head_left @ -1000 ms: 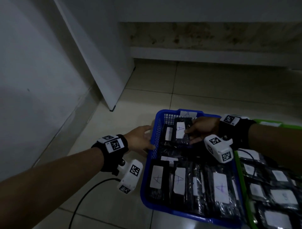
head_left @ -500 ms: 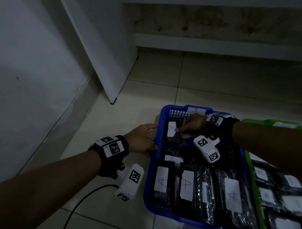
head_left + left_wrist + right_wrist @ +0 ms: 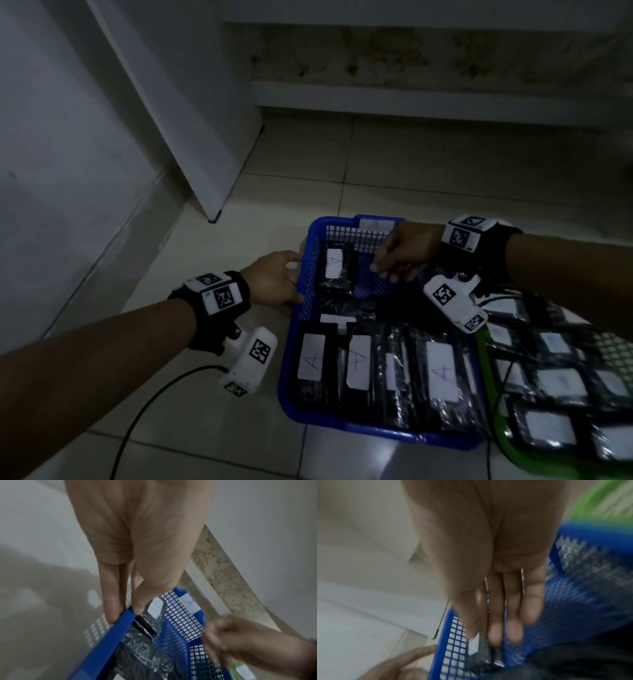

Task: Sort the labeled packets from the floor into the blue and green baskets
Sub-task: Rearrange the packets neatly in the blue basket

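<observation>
Head view shows a pale tiled floor (image 3: 428,164) under both hands, with a white wall panel (image 3: 191,102) standing beyond the left hand. Between the two hands sits a blue rectangular plastic mesh basket (image 3: 294,346), holding black plastic-wrapped packets with white paper labels marked A (image 3: 311,356) laid in rows on the side nearer the person. Touching its edge, under the right forearm, is a green plastic mesh basket (image 3: 493,421) also filled with black packets bearing white labels (image 3: 549,426); their letters are too dim to read.

At the blue basket's outer edge, the left hand (image 3: 274,281) holds the rim: in the left wrist view one fingertip lies outside the rim and another on its inner edge (image 3: 135,605), pinching it. Hovering over the far end of the blue basket, the right hand (image 3: 404,253) has its fingers (image 3: 513,615) straight, close together and holding nothing. Just beside its fingertips, toward the left hand, lies one labeled black packet (image 3: 334,267) against the far mesh wall.
</observation>
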